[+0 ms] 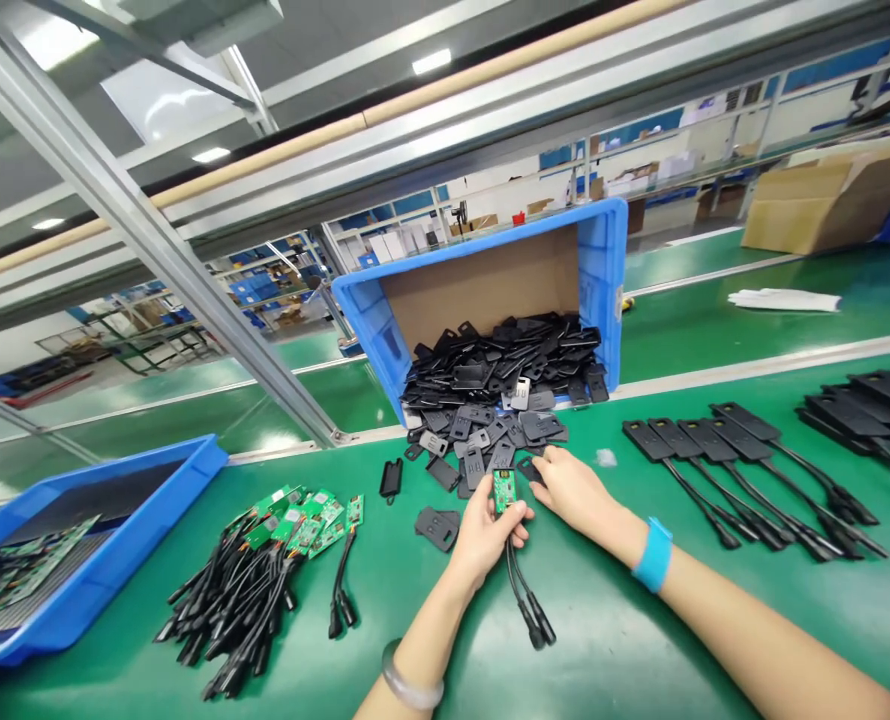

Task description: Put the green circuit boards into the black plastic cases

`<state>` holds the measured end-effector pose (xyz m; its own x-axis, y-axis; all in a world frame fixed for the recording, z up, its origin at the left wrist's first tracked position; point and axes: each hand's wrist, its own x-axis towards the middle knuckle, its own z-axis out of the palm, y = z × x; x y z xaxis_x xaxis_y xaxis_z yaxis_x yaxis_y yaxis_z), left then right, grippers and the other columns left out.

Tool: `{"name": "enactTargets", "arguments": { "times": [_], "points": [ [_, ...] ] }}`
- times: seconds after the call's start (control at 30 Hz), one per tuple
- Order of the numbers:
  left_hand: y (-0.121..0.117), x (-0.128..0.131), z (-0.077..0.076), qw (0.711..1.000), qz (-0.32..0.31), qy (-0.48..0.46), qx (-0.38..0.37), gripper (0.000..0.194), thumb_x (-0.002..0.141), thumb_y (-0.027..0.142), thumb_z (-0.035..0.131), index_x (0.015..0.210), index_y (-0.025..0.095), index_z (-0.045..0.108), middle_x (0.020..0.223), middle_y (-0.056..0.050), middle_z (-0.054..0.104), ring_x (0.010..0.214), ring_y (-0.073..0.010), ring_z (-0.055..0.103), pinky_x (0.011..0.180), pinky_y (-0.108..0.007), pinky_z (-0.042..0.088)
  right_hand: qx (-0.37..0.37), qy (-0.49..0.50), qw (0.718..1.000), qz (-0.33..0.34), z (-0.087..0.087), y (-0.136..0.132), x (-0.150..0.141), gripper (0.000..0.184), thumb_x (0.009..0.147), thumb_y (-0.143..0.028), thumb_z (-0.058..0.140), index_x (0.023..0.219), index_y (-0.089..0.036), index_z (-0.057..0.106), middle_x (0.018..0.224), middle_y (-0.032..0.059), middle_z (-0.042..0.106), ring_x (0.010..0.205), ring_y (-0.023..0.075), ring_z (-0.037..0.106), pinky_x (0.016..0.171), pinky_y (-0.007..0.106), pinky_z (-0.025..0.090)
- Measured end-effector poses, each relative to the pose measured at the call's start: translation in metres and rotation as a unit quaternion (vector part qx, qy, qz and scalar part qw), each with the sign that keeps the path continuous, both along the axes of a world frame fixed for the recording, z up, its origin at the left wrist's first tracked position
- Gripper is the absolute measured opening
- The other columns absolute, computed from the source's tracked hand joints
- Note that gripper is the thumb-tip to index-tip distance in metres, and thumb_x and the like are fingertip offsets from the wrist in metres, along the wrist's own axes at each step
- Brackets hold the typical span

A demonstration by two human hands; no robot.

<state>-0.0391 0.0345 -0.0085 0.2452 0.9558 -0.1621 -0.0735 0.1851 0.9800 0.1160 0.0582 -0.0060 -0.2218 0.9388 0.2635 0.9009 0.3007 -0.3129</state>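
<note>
My left hand (482,535) is closed on a small green circuit board (504,490) whose two black cables (531,605) hang down over the green table. Just to its right, the fingers of my right hand (569,488) pinch a black plastic cover (529,470) at the edge of the loose heap. That heap of black plastic covers (475,440) spills out of a tipped blue bin (614,300). On the left lies a pile of green circuit boards with black cables (287,530), and one single board with cables (354,512) lies beside it.
A blue tray (152,490) with circuit boards stands at far left. Black cased units with cables (707,440) lie in a row on the right, with more (872,405) beyond. A metal post (190,260) rises behind the table. Farther back are a white glove (784,300) and a cardboard box (812,205).
</note>
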Motion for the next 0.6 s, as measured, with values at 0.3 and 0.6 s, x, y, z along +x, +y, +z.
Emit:
{"name": "enactTargets", "arguments": {
  "times": [0.3, 0.6],
  "points": [
    [-0.003, -0.003, 0.001, 0.992, -0.031, -0.106, -0.059, 0.062, 0.064, 0.021, 0.075, 0.118, 0.017, 0.044, 0.088, -0.010, 0.070, 0.070, -0.0190, 0.069, 0.066, -0.031, 0.054, -0.066, 0.436, 0.897, 0.040, 0.007, 0.000, 0.009, 0.045, 0.081, -0.021, 0.043, 0.126, -0.017, 0.039, 0.074, -0.0017, 0.055, 0.064, 0.0129, 0.057, 0.059, 0.024, 0.048],
    [-0.006, -0.005, 0.007, 0.993, -0.066, -0.088, -0.038, 0.057, 0.051, 0.015, 0.083, 0.102, 0.013, 0.059, 0.086, -0.007, 0.069, 0.075, -0.0201, 0.069, 0.069, -0.028, 0.053, -0.105, 0.457, 0.880, 0.073, 0.002, -0.020, -0.011, 0.023, 0.081, -0.032, 0.052, 0.101, -0.020, 0.051, 0.073, -0.0031, 0.053, 0.058, 0.0108, 0.055, 0.055, 0.023, 0.047]
  ]
}}
